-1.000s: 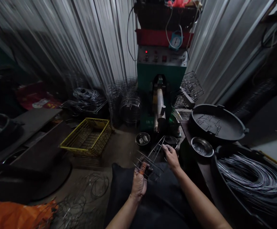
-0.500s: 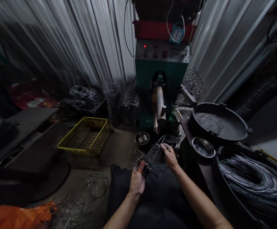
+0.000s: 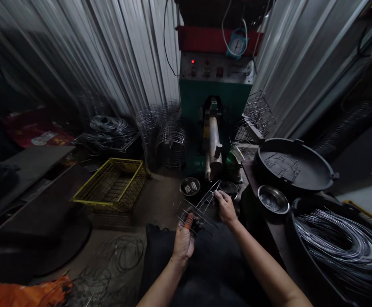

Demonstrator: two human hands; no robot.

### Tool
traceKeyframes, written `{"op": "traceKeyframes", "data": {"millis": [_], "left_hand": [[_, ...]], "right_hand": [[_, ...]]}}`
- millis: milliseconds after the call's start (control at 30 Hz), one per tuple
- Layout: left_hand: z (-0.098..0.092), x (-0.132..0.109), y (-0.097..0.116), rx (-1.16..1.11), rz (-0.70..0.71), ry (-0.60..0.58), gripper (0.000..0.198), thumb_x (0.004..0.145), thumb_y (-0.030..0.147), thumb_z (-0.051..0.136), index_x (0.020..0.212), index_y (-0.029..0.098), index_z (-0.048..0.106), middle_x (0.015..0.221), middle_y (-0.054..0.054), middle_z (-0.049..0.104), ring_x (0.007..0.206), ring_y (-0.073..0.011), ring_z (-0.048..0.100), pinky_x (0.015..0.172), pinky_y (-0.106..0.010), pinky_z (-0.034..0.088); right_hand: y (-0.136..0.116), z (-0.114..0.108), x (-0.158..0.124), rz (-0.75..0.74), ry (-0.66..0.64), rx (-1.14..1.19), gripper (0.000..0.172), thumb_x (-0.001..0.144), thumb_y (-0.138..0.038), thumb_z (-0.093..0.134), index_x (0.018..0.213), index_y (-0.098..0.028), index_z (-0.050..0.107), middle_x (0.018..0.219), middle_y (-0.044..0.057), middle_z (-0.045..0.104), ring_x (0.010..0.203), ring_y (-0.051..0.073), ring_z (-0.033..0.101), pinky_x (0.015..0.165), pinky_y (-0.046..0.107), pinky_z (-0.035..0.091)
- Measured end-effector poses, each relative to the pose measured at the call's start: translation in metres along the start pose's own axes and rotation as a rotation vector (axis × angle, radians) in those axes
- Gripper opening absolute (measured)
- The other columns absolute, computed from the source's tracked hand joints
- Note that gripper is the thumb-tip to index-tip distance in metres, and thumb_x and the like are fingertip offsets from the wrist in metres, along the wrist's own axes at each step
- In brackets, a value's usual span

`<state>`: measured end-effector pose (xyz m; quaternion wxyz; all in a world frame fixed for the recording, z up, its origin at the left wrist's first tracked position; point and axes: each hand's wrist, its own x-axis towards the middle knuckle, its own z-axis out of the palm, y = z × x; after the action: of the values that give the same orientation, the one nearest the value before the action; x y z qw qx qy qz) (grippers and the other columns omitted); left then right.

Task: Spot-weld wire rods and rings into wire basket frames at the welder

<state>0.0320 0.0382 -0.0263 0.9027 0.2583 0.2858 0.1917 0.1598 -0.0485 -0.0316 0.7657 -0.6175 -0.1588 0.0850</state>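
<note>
A small frame of thin metal wire [image 3: 201,206] is held above my lap, its long wires slanting up toward the machine. My left hand [image 3: 184,241] is closed round its lower part, thumb on top; a dark orange covering shows on that thumb. At the frame's upper right side, my right hand [image 3: 227,208] is pinched, finger and thumb together on a wire. Whether a smaller piece is also between those fingertips is too dark to tell. Just beyond stands the green machine [image 3: 192,96] with its thick metal arm [image 3: 214,132] pointing toward me.
A bowl of short metal pieces [image 3: 190,186] stands below the machine arm. On the right are a black pan [image 3: 310,170] with wire parts, a metal bowl [image 3: 273,199] and a tub of wire coils [image 3: 339,238]. A yellow wire basket [image 3: 111,183] and loose wires [image 3: 122,256] are left.
Both hands keep their hold on the wire frame, which has barely shifted. The whole view has turned slightly, moving the surroundings a little to the left.
</note>
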Motion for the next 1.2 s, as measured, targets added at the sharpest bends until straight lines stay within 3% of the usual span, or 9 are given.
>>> {"op": "traceKeyframes", "data": {"millis": [467, 967, 1200], "left_hand": [[0.023, 0.021, 0.009, 0.038, 0.044, -0.031, 0.044, 0.053, 0.032, 0.077, 0.091, 0.019, 0.061, 0.064, 0.004, 0.059, 0.060, -0.0080, 0.056, 0.062, -0.021, 0.043], [0.029, 0.029, 0.015, 0.032, 0.013, -0.064, 0.048, 0.052, 0.031, 0.077, 0.094, 0.018, 0.059, 0.060, 0.003, 0.058, 0.055, -0.0089, 0.054, 0.057, -0.022, 0.043], [0.035, 0.026, 0.023, 0.057, 0.005, -0.032, 0.052, 0.049, 0.031, 0.079, 0.094, 0.018, 0.059, 0.060, 0.003, 0.059, 0.053, -0.0078, 0.053, 0.055, -0.021, 0.043]], "right_hand": [[0.001, 0.000, 0.028, 0.023, 0.065, 0.144, 0.031, 0.070, -0.043, 0.068, 0.064, -0.017, 0.054, 0.060, -0.003, 0.045, 0.052, 0.012, 0.038, 0.046, 0.020, 0.030], [-0.002, 0.003, 0.040, 0.069, 0.086, 0.091, 0.038, 0.062, -0.050, 0.069, 0.061, -0.018, 0.050, 0.058, -0.002, 0.044, 0.049, 0.013, 0.039, 0.044, 0.022, 0.031], [0.000, -0.003, 0.041, 0.047, 0.026, 0.021, 0.039, 0.068, -0.052, 0.064, 0.060, -0.017, 0.049, 0.055, -0.003, 0.042, 0.047, 0.012, 0.038, 0.043, 0.022, 0.030]]}}
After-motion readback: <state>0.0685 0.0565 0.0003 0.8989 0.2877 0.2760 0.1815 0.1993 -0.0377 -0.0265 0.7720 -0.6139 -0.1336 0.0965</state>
